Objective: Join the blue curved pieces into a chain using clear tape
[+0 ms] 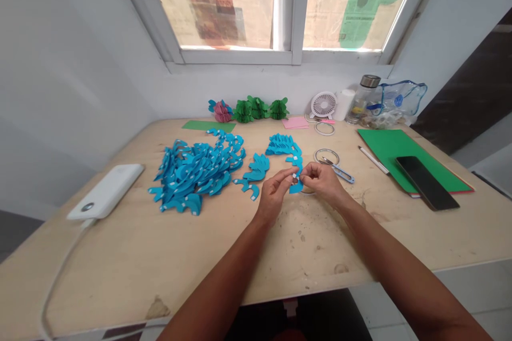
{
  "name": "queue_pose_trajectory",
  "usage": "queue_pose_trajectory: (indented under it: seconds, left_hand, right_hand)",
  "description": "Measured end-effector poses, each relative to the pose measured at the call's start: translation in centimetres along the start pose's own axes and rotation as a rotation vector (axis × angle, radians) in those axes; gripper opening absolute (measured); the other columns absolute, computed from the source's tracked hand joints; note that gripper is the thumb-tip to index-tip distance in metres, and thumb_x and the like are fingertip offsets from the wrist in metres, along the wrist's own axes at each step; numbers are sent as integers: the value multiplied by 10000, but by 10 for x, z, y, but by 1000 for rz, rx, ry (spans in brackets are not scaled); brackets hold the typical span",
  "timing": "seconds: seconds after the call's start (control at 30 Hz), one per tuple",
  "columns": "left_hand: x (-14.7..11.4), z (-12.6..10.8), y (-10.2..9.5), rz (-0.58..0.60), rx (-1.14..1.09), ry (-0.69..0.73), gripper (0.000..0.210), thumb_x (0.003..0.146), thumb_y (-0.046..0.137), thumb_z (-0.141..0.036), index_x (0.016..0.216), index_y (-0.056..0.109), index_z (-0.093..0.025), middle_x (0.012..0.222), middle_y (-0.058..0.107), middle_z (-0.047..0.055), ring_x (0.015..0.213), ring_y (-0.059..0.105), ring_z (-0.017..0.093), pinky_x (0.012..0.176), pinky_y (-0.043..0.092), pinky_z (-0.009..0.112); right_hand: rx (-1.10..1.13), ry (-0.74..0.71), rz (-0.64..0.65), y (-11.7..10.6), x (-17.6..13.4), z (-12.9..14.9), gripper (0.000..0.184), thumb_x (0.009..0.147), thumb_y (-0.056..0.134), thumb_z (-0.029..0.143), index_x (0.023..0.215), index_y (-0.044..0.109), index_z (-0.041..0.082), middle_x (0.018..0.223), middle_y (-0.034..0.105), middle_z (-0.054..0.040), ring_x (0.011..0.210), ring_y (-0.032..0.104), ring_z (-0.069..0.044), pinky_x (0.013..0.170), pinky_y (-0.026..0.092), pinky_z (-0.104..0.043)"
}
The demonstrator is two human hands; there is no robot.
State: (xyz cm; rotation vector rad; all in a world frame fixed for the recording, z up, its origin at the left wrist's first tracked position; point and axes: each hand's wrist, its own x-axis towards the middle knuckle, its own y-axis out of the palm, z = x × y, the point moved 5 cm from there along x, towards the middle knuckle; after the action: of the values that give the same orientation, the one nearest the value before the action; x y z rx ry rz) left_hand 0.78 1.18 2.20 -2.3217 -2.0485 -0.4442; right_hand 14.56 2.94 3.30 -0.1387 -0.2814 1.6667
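My left hand (276,190) pinches a blue paper cutout (296,188) with a small white square on it, just above the table. Thumb and fingers of my right hand (321,178) are closed at the cutout's right edge, by the white square; their exact grip is partly hidden. Beyond my hands a folded blue paper strip (281,144) runs toward the cutout. Left of my left hand lies a small cluster of blue cutouts (256,169). Farther left is a large heap of blue cutouts (196,168), many bearing white squares.
Tape rolls (327,156) and a blue utility knife (343,173) lie beyond my right hand. A pen (373,160), green sheets (394,152) and a phone (427,182) are at right, a white power bank (106,191) at left. Paper ornaments (256,109), a fan (324,104) and a bottle (360,100) line the wall.
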Motion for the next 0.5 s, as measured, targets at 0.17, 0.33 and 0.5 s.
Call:
queue_pose_trajectory:
  seconds: [0.17,0.33,0.5]
  left_hand:
    - [0,0,0,3,4,6,279,765,573,-346,934,699,-164,840,666,65,789,597,175,726,463,294]
    - [1,2,-1,5,-3,18,275,762,578,-348,928,700,-166,863,669,63,779,601,167,723,469,291]
    - [1,1,-1,-1,1,18,273,762,576,-339,935,699,-167,870,674,65,775,607,167,731,476,296]
  right_hand:
    - [-21,-6,-1,0,-1,2,54,628,570,210,610,542,167,564,543,24,515,482,-94,486,361,-213]
    - [-12,13,6,0,-1,2,60,625,571,218,615,546,164,574,548,22,515,482,-91,489,360,-213]
    - [-7,14,8,1,0,1,58,619,572,218,616,550,165,570,558,21,516,491,-96,488,367,-214]
